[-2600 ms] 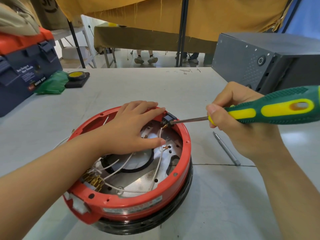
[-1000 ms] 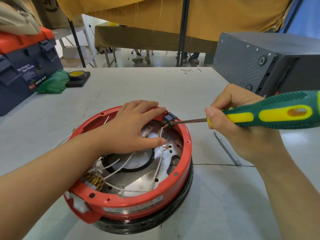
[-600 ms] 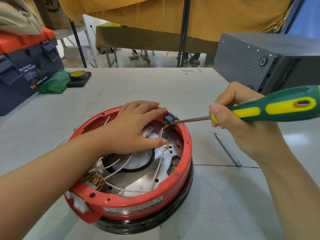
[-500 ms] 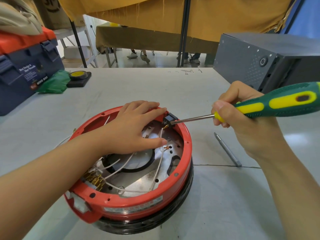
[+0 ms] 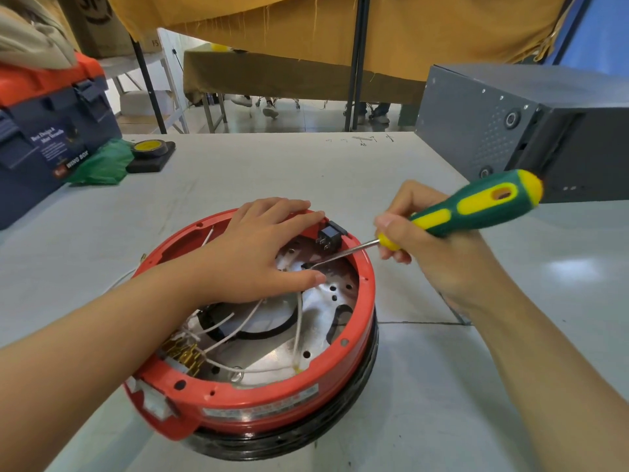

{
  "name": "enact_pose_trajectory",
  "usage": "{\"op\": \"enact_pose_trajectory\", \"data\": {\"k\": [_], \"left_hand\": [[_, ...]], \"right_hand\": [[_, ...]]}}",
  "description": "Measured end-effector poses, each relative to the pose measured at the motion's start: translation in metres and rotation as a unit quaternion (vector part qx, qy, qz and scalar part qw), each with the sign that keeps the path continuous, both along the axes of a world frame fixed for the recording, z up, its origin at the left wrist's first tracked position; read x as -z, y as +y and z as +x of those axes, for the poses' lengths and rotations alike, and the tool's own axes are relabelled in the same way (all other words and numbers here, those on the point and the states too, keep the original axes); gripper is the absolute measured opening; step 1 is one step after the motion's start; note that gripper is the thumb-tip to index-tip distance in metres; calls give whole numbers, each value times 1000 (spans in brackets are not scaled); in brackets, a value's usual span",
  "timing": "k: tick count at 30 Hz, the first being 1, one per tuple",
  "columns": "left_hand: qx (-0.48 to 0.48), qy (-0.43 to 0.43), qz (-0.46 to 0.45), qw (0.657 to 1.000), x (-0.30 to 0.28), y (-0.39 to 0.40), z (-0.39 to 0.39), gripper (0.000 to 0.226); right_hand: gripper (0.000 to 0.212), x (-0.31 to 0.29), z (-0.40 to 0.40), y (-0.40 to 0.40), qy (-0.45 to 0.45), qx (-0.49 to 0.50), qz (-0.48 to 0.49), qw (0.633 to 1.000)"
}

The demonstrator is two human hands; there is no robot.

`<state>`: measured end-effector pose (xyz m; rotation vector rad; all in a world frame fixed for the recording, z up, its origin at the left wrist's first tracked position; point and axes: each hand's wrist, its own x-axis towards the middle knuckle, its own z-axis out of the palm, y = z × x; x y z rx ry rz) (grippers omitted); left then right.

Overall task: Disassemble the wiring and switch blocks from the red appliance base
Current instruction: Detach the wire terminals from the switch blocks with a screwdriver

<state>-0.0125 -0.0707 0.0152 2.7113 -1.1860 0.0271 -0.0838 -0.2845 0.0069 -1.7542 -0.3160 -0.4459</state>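
The red appliance base [image 5: 258,390] is seen upside down on the grey table [image 5: 306,172], near the front edge, with a black ring under its red rim. The left hand [image 5: 258,253] is laid flat over the far part of the base, with the fingers spread out and released; nothing is grasped by it, and the thumb points towards the middle of the metal plate [image 5: 326,301]. A green and yellow screwdriver [image 5: 476,209] is gripped by the right hand [image 5: 429,247], whose fingers are clenched around the front of the handle. The metal shaft is directed down into the base, and its tip is placed just below the black switch block [image 5: 329,237], which sits at the inner far wall of the rim. White wires [image 5: 299,321] are laid across the plate towards a brass terminal block [image 5: 185,352] at the near left side. A grey metal case [image 5: 476,124] stands on the right, a blue toolbox [image 5: 51,137] on the left.
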Motion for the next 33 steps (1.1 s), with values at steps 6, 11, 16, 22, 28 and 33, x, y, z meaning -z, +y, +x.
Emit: {"op": "enact_pose_trajectory", "data": {"k": [6,11,16,22,28,33], "left_hand": [[8,-5,-5,1000,0,0,-1,77],[10,-3,-30,1000,0,1,1,77],[7,-11,-73,997,0,1,1,63],[-16,-20,-112,993,-4,1,1,47],[-67,-62,-129,987,-25,8,1,25],[-145,-64,-74,985,-35,44,-8,26]], "right_hand": [[25,-9,-2,-18,-24,56,154,986],[31,-9,-1,-17,-36,71,184,980],[25,-7,-1,-14,-49,75,185,979],[16,-5,-2,-6,-43,85,194,976],[29,-1,-5,4,-31,83,133,987],[21,2,-4,9,-17,62,97,993]]}}
